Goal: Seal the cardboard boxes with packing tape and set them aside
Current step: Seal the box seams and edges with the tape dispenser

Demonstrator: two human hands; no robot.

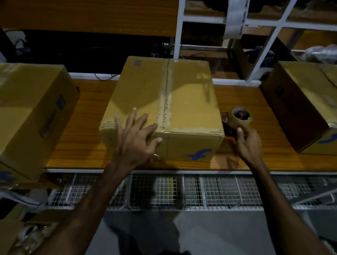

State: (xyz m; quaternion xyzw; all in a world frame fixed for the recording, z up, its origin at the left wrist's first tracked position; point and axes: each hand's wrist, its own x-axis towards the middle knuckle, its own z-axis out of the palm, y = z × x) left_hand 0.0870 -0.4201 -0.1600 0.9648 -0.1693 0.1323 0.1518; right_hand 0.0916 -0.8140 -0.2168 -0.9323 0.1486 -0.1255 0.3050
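Note:
A closed cardboard box [186, 100] stands in the middle of the wooden bench [264, 153], with a strip of clear tape running down its top seam. My left hand [135, 140] hovers with fingers spread over the box's near left corner, holding nothing. Right of the box sits a tape dispenser [239, 118] with a brown roll. My right hand [246, 143] rests on the dispenser's near side, fingers curled on it. A second box [20, 113] stands at the left and a third box [318, 104] at the right.
White metal shelving [261, 54] with wooden boards rises behind the bench. A wire mesh rack [219, 189] runs below the bench's front edge. Loose cardboard and clutter [20, 228] lie on the floor at lower left.

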